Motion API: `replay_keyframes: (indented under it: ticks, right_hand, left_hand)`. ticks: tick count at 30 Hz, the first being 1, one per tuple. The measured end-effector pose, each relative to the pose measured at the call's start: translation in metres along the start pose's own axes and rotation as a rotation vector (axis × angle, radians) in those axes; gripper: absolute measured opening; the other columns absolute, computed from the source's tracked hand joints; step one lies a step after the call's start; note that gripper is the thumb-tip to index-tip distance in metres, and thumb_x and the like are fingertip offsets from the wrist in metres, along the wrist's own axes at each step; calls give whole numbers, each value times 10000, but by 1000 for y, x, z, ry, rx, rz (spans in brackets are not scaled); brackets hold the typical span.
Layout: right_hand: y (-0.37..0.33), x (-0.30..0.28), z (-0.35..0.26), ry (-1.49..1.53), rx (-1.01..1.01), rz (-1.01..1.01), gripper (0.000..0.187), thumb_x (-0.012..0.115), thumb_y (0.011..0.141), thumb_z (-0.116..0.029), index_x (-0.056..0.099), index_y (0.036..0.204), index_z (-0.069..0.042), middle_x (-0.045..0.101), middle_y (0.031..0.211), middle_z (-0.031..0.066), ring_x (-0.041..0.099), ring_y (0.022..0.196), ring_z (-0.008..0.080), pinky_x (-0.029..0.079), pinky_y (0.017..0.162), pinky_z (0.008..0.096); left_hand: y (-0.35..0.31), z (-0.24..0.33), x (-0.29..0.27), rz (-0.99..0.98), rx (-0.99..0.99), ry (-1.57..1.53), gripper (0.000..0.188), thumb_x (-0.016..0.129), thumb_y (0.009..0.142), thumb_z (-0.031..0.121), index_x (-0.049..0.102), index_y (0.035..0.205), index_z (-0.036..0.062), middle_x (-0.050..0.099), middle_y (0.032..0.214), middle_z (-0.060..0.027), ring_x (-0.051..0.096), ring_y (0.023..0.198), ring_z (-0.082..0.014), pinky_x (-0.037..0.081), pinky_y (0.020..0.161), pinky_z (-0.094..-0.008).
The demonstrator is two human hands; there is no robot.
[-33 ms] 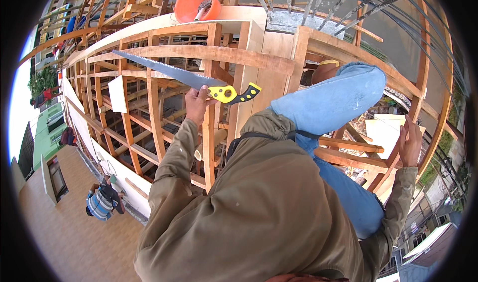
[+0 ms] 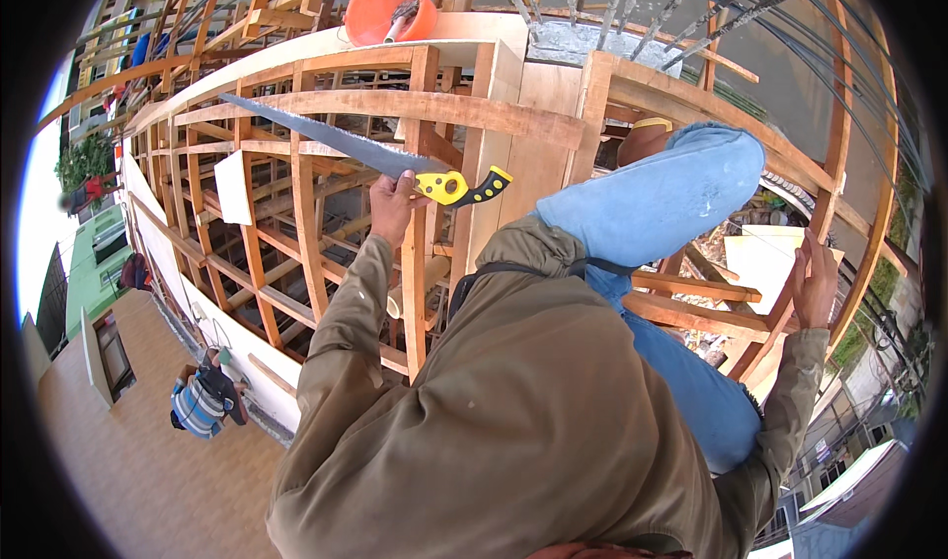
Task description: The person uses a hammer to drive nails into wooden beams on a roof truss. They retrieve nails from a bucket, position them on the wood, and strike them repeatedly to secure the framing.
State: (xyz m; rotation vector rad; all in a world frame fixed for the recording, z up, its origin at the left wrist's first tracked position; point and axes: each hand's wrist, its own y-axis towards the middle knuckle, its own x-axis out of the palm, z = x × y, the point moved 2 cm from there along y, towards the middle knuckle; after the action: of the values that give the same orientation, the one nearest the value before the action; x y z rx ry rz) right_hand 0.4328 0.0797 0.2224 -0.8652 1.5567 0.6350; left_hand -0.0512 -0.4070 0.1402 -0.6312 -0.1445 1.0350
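Observation:
My left hand (image 2: 395, 206) pinches a handsaw (image 2: 355, 146) where its grey blade meets the yellow and black handle. The blade points to the far left, teeth facing away from me, above a long timber rail (image 2: 444, 108) of an open wooden frame. The saw's grip end lies free, with no hand around it. Far to the right, my right hand (image 2: 814, 284) is closed on the edge of a wooden beam (image 2: 783, 312); part of its fingers is hard to make out. Between the hands, my bent leg in blue jeans (image 2: 652, 199) rests across the framework.
An orange bucket (image 2: 367, 11) with something inside stands beyond the frame. Steel bars (image 2: 676, 16) stick up from a concrete column at the far right. A pale board (image 2: 765, 263) lies near my right hand. Below left, a person in a striped shirt (image 2: 202, 401) bends over.
The saw's blade tip has shifted very slightly toward the upper left. My right hand stays in the same place.

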Motion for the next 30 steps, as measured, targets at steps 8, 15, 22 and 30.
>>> replay_keyframes:
  ticks: [8, 15, 22, 30]
  right_hand:
    - [-25, 27, 30, 193, 214, -93, 342, 598, 981, -169, 605, 1274, 8, 672, 1031, 208, 661, 898, 321, 526, 794, 431]
    - [-31, 42, 38, 240, 333, -164, 338, 600, 978, -160, 605, 1266, 16, 670, 956, 192, 659, 846, 306, 529, 758, 405]
    - [-54, 59, 61, 219, 426, -307, 362, 642, 928, -144, 595, 1249, 16, 685, 1045, 238, 691, 920, 360, 546, 776, 439]
    - [-99, 95, 99, 217, 512, -312, 344, 618, 904, -152, 612, 1216, -8, 699, 959, 225, 694, 895, 394, 542, 796, 480]
  left_hand:
    - [23, -49, 55, -242, 113, 616, 188, 592, 984, 141, 691, 986, -19, 694, 796, -77, 651, 687, -130, 518, 595, -303]
    - [34, -101, 77, -425, -83, 1122, 278, 656, 922, 254, 725, 962, -13, 703, 753, -177, 706, 668, -268, 564, 690, -406]
    - [85, -7, 28, 291, -15, 980, 268, 633, 902, 284, 746, 1008, 66, 727, 991, -212, 687, 969, -403, 536, 869, -491]
    - [262, 83, -24, 603, 332, 853, 274, 633, 908, 303, 744, 1041, 90, 729, 987, -211, 692, 981, -390, 534, 871, -478]
